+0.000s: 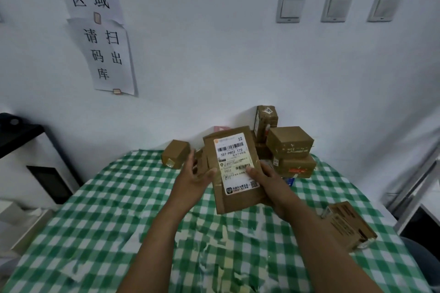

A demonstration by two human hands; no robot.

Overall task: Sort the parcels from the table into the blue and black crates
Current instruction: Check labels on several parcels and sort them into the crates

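Note:
I hold a flat brown cardboard parcel [234, 169] tilted up above the table, its white shipping label facing me. My right hand [264, 179] grips its right edge, thumb pressed on the label. My left hand [194, 173] is at its left edge, thumb on the front and fingers behind. More brown parcels lie on the table: a small box [175, 153] at the back left, a stack of several boxes [289, 150] at the back right against the wall, and one box [350, 223] near the right edge. No blue or black crate is in view.
The table wears a green-and-white checked cloth [114, 209]. A white wall with paper signs [107, 54] and three switches stands behind. A white cabinet with a dark device [21, 131] is to the left; a metal frame [414, 188] is to the right.

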